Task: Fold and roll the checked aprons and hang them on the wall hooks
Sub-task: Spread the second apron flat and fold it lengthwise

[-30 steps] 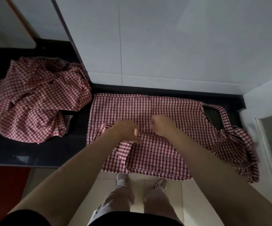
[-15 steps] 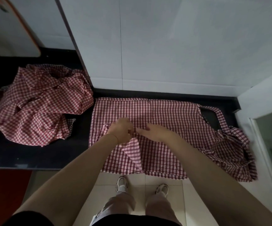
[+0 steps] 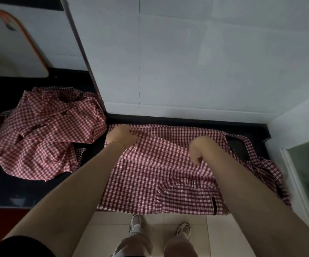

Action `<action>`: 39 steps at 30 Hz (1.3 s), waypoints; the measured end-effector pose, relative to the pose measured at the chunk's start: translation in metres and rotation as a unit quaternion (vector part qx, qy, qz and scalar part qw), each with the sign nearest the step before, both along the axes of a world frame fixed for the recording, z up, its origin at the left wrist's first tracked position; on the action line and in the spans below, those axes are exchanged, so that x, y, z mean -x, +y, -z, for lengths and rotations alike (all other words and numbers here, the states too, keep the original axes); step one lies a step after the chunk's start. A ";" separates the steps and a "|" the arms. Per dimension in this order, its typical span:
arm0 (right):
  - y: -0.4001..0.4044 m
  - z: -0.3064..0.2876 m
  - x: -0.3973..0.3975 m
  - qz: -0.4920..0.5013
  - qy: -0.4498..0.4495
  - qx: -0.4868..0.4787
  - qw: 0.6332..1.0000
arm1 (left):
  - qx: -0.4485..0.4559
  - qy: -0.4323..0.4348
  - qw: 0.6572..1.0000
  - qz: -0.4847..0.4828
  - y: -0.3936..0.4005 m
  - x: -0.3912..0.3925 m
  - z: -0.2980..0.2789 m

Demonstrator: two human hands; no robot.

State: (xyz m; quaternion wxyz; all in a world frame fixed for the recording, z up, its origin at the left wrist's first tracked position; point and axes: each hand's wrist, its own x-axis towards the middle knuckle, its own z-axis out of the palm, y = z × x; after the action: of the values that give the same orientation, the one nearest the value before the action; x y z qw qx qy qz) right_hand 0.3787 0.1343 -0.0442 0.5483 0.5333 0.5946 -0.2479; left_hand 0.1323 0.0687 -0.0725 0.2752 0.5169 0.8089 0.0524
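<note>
Near edge: checked apron (image 3: 150,182) spread flat on dark counter (image 3: 10,191), frilled pocket (image 3: 185,195) facing up, hem overhanging counter edge. Right hand (image 3: 198,149) curled down, gripping fabric at mid-apron. Left hand (image 3: 121,135) pinching far-left corner. Further left: heap of unfolded aprons (image 3: 44,134). Step, likely: lengthwise fold. Next: carry gripped edge across, align edges.

Left hand (image 3: 121,135), right hand (image 3: 199,150) grip checked apron (image 3: 150,175) spread on counter (image 3: 10,190).
</note>
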 end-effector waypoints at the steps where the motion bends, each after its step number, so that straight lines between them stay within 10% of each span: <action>1: 0.013 -0.006 -0.002 0.008 0.003 -0.044 0.999 | 0.007 0.000 1.000 -0.014 0.005 0.002 -0.003; 6: 0.040 0.001 0.008 -0.067 0.194 -0.428 0.880 | -0.090 0.091 0.986 -0.110 0.019 0.020 0.008; 13: 0.028 0.071 0.011 0.022 0.308 -0.344 0.887 | 0.006 0.027 0.999 -0.028 0.019 0.034 0.059; 21: 0.035 0.071 0.002 0.023 0.153 -0.218 0.964 | 0.193 0.067 0.970 0.134 0.025 0.018 0.046; 30: 0.013 0.088 -0.004 -0.035 0.268 -0.355 0.895 | 0.107 0.075 0.990 0.050 0.007 0.011 0.055; 39: 0.028 0.098 0.006 -0.089 0.225 -0.337 0.910 | 0.033 0.067 0.996 -0.053 -0.008 0.025 0.062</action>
State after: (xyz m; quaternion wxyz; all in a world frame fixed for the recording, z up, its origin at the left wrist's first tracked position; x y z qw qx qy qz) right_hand 0.3727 0.1626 -0.1425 0.2072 0.5614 0.7954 -0.0961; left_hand 0.1068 0.0602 -0.1343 0.2347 0.4659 0.8531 0.0056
